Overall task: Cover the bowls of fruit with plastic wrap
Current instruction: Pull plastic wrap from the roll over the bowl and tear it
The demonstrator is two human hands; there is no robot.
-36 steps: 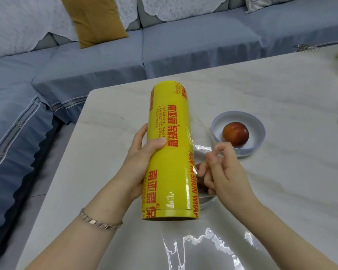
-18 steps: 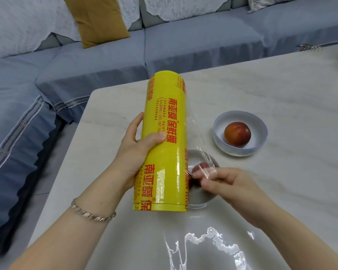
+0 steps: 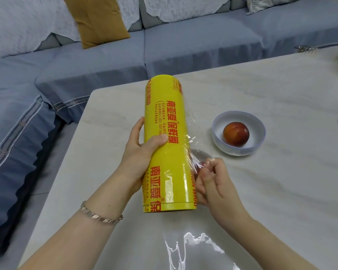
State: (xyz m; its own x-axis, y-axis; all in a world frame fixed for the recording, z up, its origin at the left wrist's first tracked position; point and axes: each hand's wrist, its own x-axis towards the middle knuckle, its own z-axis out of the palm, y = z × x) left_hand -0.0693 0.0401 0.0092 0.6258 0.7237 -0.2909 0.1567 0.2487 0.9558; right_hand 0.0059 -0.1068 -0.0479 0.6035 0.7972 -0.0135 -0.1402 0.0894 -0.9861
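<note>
Left hand (image 3: 139, 154) has its grip clamped round the middle of the yellow plastic wrap roll (image 3: 167, 145), thumb on top, fingers under. Roll is held off the bench (image 3: 261, 191), long axis running roughly 12 to 6 o'clock, near end toward the camera.

Right hand (image 3: 215, 184) sits at 3 o'clock of the roll's lower half, fingertips (image 3: 210, 162) pinched together on the loose film edge (image 3: 191, 152). A short clear flap is pulled off the roll's right side.

White bowl (image 3: 220, 141) with a red fruit (image 3: 236, 134) sits on the bench at 2 o'clock from the right hand, uncovered, not touching either hand.

Second bowl (image 3: 201, 152) lies directly under the film flap, between roll and right hand. Mostly hidden; some red shows through the film, can't tell more.

Another crinkled clear sheet (image 3: 193, 248) lies flat on the bench at 6 o'clock, near the bottom edge. Bracelet (image 3: 101, 215) on the left wrist. Grey-blue sofa (image 3: 105, 61) beyond the bench at 12 o'clock, with a mustard cushion (image 3: 98, 18).
</note>
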